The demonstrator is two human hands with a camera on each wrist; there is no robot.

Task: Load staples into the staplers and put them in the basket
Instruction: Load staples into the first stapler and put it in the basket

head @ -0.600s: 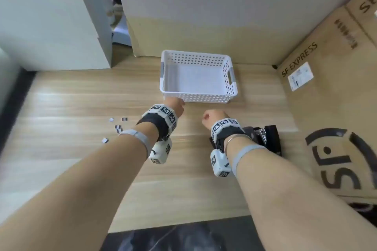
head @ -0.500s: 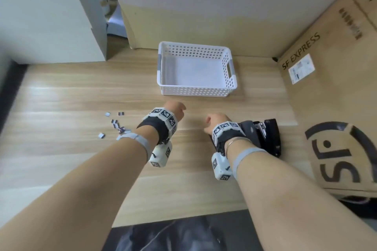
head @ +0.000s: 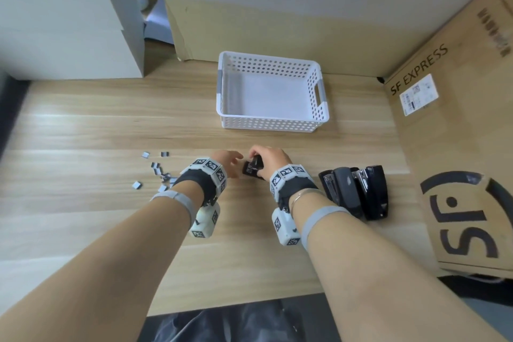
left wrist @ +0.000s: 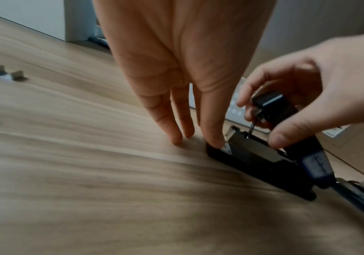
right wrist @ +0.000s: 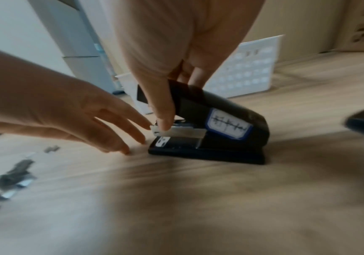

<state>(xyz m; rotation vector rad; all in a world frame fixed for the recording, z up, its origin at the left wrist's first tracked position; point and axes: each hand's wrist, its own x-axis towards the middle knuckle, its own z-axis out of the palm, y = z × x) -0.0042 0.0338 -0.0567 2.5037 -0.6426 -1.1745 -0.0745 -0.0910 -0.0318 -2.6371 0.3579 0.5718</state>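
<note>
Head view: the right hand (head: 270,159) grips a small black plastic stapler (head: 253,168) on the pale wooden table (head: 111,230), short of the white perforated plastic basket (head: 319,97).

Left wrist view: the left hand (left wrist: 183,69), fingers straight, presses the stapler's base.

Right wrist view: thumb and fingers clasp the stapler's top.
</note>
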